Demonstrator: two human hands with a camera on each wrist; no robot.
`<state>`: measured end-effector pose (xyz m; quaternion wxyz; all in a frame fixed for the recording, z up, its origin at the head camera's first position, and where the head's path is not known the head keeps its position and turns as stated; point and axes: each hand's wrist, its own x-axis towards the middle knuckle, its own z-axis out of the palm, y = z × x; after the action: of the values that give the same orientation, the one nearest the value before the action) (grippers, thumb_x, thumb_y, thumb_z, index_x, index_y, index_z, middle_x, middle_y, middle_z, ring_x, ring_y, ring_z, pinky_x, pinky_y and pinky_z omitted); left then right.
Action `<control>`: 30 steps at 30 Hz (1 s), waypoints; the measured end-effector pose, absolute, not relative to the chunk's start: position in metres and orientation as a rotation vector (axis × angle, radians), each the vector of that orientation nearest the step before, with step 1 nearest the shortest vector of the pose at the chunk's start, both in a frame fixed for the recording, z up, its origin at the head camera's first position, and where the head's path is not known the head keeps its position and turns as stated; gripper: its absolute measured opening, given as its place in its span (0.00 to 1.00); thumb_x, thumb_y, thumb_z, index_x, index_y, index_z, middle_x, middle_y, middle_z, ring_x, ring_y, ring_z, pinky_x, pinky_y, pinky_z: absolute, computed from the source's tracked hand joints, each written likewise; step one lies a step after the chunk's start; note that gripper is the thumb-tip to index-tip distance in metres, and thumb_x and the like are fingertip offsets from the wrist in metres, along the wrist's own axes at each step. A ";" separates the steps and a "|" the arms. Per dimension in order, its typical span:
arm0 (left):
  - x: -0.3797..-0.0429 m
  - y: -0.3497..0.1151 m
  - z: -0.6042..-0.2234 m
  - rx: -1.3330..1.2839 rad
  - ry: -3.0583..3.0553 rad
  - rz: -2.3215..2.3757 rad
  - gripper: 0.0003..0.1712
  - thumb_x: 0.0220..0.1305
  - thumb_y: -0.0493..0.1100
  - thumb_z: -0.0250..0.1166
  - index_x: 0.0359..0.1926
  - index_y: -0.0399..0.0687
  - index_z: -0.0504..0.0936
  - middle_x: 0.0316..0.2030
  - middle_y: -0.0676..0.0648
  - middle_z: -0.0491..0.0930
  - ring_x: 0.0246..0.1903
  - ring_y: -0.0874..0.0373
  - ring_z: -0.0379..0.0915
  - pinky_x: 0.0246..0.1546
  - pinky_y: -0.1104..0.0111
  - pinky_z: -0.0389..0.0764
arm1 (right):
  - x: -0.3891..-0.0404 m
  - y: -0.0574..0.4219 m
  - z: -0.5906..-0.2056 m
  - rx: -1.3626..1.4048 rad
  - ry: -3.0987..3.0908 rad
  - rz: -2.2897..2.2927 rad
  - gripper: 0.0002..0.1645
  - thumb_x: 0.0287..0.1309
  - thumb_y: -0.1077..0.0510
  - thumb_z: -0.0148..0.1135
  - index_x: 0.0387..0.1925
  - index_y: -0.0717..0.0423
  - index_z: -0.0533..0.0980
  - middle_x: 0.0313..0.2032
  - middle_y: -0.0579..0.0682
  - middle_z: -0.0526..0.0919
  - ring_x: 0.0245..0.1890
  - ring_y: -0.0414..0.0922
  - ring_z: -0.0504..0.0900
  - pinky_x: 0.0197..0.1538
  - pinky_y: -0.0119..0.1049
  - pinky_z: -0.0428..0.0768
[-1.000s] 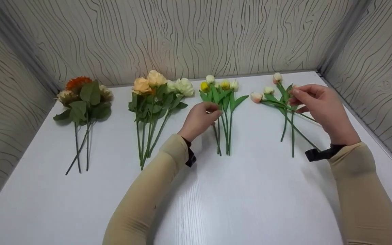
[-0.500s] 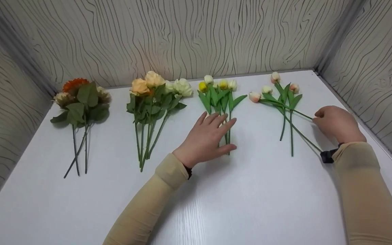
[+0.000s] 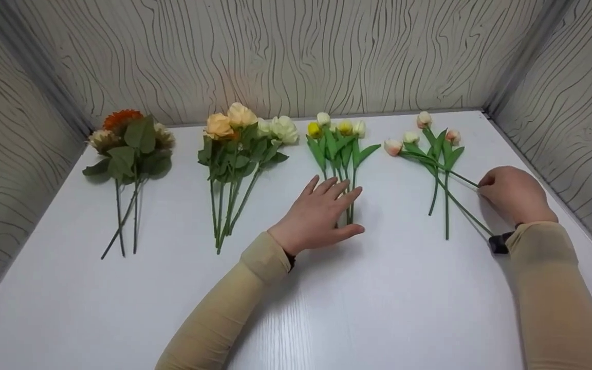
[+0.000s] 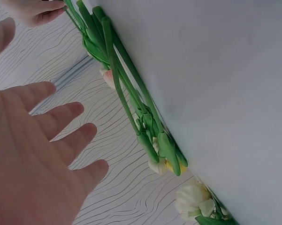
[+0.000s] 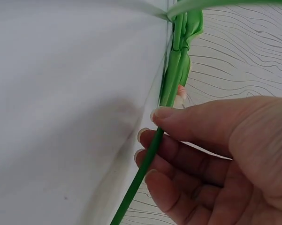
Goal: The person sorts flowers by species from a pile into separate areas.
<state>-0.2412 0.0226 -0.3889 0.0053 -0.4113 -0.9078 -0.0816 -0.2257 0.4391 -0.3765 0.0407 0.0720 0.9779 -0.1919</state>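
My right hand (image 3: 514, 194) pinches the green stem (image 5: 148, 159) of a tulip between thumb and fingers. That stem runs into the right-hand group of pale pink and cream tulips (image 3: 393, 147), whose stems cross on the white table (image 3: 404, 303). My left hand (image 3: 319, 213) is spread flat, palm down, over the stems of the yellow and white tulips (image 3: 346, 127). In the left wrist view its fingers (image 4: 61, 119) are straight and hold nothing. Part of those tulips' stems is hidden under the left hand.
Left of the tulips lie peach and white roses (image 3: 242, 115) with dark leaves. Farther left lies a bunch with an orange flower (image 3: 121, 119) and beige blooms. A wood-grain patterned wall (image 3: 275, 56) borders the table's back, with side panels at both ends.
My right hand has gone from the tulip heads down to the right, onto a stem. My left hand has opened out from a curled pose and moved slightly nearer over the yellow and white tulips.
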 end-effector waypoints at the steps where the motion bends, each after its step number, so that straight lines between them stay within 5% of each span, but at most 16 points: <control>1: -0.242 0.022 -0.388 -1.289 -2.840 -0.265 0.45 0.72 0.74 0.50 0.81 0.59 0.57 0.78 0.47 0.57 0.77 0.47 0.49 0.77 0.46 0.42 | -0.226 0.439 -0.375 0.228 2.995 -0.591 0.17 0.70 0.60 0.54 0.48 0.70 0.81 0.49 0.70 0.81 0.50 0.69 0.75 0.50 0.66 0.73; 8: -0.243 0.020 -0.384 -1.258 -2.849 -0.353 0.43 0.73 0.72 0.51 0.79 0.58 0.61 0.76 0.48 0.61 0.76 0.49 0.51 0.77 0.48 0.45 | -0.228 0.431 -0.359 0.259 3.014 -0.605 0.19 0.74 0.58 0.53 0.51 0.72 0.78 0.51 0.73 0.78 0.44 0.64 0.74 0.43 0.60 0.74; 13: -0.244 0.016 -0.379 -1.198 -2.789 -0.554 0.35 0.75 0.63 0.57 0.75 0.53 0.70 0.71 0.49 0.70 0.71 0.52 0.62 0.74 0.52 0.58 | -0.230 0.405 -0.351 0.244 3.037 -0.747 0.22 0.76 0.51 0.54 0.55 0.66 0.78 0.52 0.68 0.79 0.42 0.59 0.75 0.38 0.53 0.75; 21: -0.246 0.011 -0.368 -0.899 -2.648 -1.529 0.21 0.78 0.51 0.58 0.66 0.53 0.80 0.59 0.56 0.80 0.59 0.63 0.74 0.61 0.62 0.75 | -0.224 0.308 -0.342 -0.006 2.834 -1.298 0.26 0.71 0.41 0.62 0.56 0.56 0.81 0.50 0.56 0.83 0.48 0.51 0.81 0.46 0.37 0.82; 24: -0.248 0.010 -0.365 -0.759 -2.505 -1.923 0.21 0.78 0.53 0.58 0.65 0.53 0.81 0.55 0.59 0.82 0.56 0.66 0.76 0.60 0.63 0.76 | -0.218 0.272 -0.346 -0.165 2.734 -1.444 0.23 0.70 0.43 0.65 0.54 0.55 0.83 0.47 0.53 0.85 0.47 0.50 0.83 0.47 0.38 0.83; 30: -0.250 0.010 -0.364 -0.663 -2.193 -2.308 0.17 0.78 0.52 0.59 0.57 0.50 0.84 0.49 0.51 0.85 0.52 0.57 0.79 0.58 0.63 0.78 | -0.206 0.230 -0.356 -0.310 2.622 -1.502 0.19 0.68 0.46 0.67 0.51 0.54 0.84 0.42 0.51 0.86 0.43 0.48 0.83 0.47 0.43 0.84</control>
<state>-0.2503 0.0097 -0.3641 -0.0553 -0.2035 -0.6732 -0.7087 -0.2063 0.2300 -0.3562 0.0522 -0.1018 0.8620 -0.4938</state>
